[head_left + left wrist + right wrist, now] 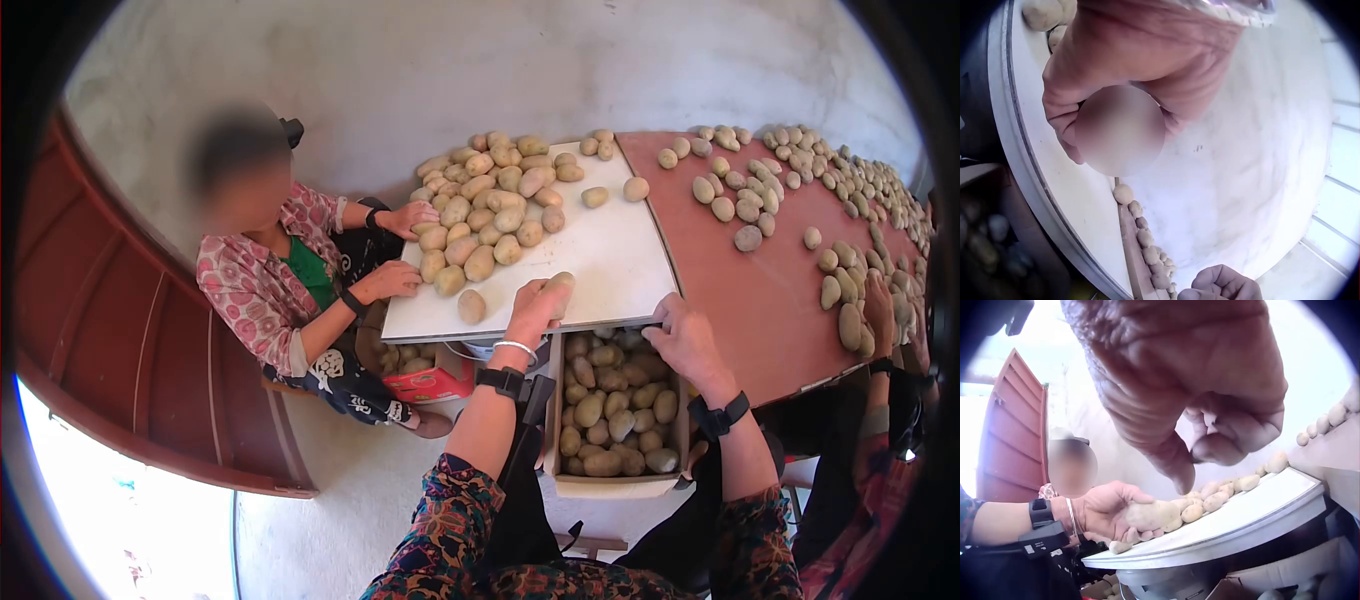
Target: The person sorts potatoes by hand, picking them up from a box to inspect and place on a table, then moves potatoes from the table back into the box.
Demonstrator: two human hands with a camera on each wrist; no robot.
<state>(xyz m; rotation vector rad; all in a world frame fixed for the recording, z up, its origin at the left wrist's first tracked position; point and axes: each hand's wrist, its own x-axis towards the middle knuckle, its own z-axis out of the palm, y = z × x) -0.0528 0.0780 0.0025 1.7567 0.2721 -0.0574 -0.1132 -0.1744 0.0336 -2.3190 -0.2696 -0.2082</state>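
My left hand (535, 308) holds a potato (561, 290) above the front edge of the white board (610, 250). From the right wrist view, the thumb lies along the upper side of this pale oblong potato (1150, 515), with the fingers beneath. My right hand (690, 345) is at the board's front right corner, fingers curled, with nothing between them and the thumb (1179, 469). A lone potato (472, 306) lies left of my left hand. Beyond it, a large potato pile (490, 205) covers the back left of the board.
Below the board's edge stands a carton (615, 487) filled with potatoes. A red box (435, 383) and a bucket (1166, 581) are to its left. Another person (290, 270) sits at left, hands by the pile. More potatoes spread over the reddish board (720, 300), where another person's hand (878, 310) reaches in.
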